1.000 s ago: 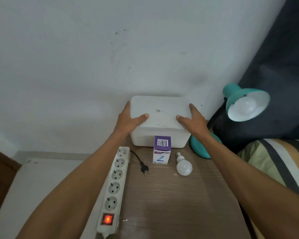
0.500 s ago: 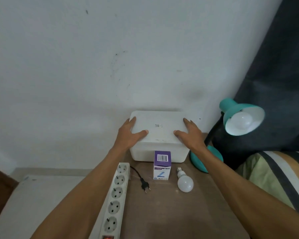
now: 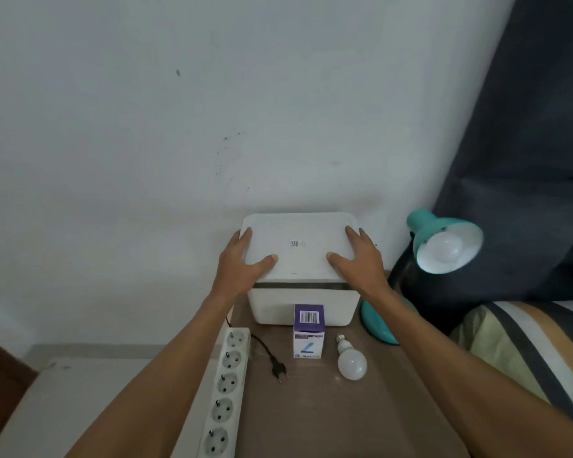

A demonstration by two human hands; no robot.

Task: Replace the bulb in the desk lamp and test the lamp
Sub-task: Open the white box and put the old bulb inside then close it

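The teal desk lamp (image 3: 444, 242) stands at the right edge of the wooden worktop (image 3: 311, 418), its round base partly hidden behind the right forearm, its shade tipped toward the camera with a frosted white bulb (image 3: 445, 247) seated inside. A loose white bulb (image 3: 352, 362) lies on the worktop, screw cap pointing away, just beside a small purple-and-white bulb box (image 3: 308, 330) that stands upright. Both arms reach forward to a white storage box (image 3: 303, 304) against the wall. The left hand (image 3: 242, 262) and right hand (image 3: 358, 261) each clasp one end of its lid (image 3: 298, 246), thumbs on top, fingers wrapped over the sides; the lid's near edge sits raised above the box. The lid carries a small printed code, too small to read; the bulb box top shows a barcode. A white power strip (image 3: 227, 395) and a loose black plug (image 3: 278, 371) lie at left.
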